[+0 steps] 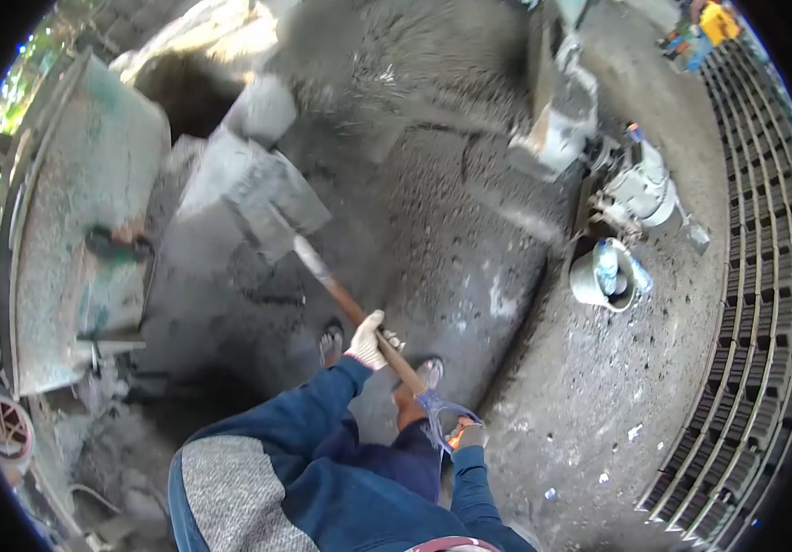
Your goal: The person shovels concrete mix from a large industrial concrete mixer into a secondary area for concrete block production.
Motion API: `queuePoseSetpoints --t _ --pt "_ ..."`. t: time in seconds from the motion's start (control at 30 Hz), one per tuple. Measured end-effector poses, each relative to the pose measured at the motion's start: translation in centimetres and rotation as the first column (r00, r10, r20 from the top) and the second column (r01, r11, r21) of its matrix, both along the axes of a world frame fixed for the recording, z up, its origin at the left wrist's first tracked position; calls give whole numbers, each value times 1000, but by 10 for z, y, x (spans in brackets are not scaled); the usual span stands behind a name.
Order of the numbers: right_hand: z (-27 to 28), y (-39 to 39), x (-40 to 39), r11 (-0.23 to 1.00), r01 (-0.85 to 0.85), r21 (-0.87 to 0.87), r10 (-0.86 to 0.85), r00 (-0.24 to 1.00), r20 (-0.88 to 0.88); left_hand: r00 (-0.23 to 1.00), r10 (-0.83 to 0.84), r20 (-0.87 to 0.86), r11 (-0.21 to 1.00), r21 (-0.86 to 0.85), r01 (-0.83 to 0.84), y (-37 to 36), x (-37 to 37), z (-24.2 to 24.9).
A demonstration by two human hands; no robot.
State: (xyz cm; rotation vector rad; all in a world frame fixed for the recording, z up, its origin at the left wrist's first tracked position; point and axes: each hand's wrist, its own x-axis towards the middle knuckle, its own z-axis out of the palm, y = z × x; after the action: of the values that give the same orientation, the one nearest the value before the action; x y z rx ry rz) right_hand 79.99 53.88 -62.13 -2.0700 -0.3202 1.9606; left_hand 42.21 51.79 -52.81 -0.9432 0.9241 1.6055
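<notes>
Both my hands hold a long shovel (347,302) slanting across the view. My left hand (373,340), in a pale knit glove, is wrapped round the middle of its wooden shaft. At the lower end, my right hand (467,434), in a glove with orange on it, is closed on the purple D-shaped grip. The grey blade (276,204) points up and left; its edges are blurred. Just beyond the blade is a pale grey, dusty mass (216,170), whose kind I cannot make out.
A large worn metal tub (92,221) stands at left, with a spoked wheel (5,428) below it. Right of a floor ledge are a bucket (589,281) holding bottles, another whitish container (644,193) and a trowel (695,233). Racks of grey blocks (755,304) line the far right.
</notes>
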Motion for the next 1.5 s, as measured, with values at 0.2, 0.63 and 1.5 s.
queuePoseSetpoints --t 0.2,0.63,1.5 --pt "67 -7 81 995 18 101 -65 872 484 944 -134 303 987 -48 156 -1 121 -135" --pt "-31 43 -238 283 -873 398 555 487 674 937 160 311 981 58 -187 -34 -190 -290" --pt "-21 -97 -106 985 145 -97 -164 956 -243 939 -166 -301 985 -106 140 -31 -80 79"
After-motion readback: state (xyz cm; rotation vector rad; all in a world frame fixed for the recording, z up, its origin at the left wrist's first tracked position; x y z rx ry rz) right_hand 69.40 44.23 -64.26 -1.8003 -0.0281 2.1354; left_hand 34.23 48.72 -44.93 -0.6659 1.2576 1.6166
